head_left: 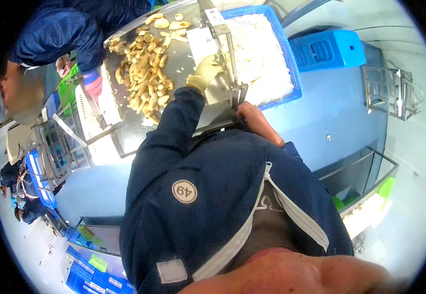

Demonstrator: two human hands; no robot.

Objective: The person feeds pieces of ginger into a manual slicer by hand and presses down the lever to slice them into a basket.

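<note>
Dark blue jacket (208, 161) right up close in the head view, zip partly undone, a round badge (184, 191) reading 49 upside down on its front, bare skin of the neck (271, 274) along the bottom edge. Up past it goes the left sleeve, and out at the end we have the left hand (205, 72) in a pale yellow glove, lying over the metal plate next to an upright metal frame (233, 61). Its fingers look bent; what they pinch, if anything, I can't tell. Over to the right hand (254, 119), bare, near the foot of that frame, fingers curled, their tips too hard to read to call a grip.

Left of the gloved hand, a heap of knobbly tan pieces (146, 73) spreads across the metal bench (186, 51), with paler slices toward the far side. On the other side of the frame sits a blue basket (296, 81), filled with fine white shreds (262, 54); beyond it to the right, a blue bin (338, 49). Across at upper left, a co-worker's sleeve (68, 36) reaches in, a pink-gloved hand (93, 87) beside the bench's edge.
</note>
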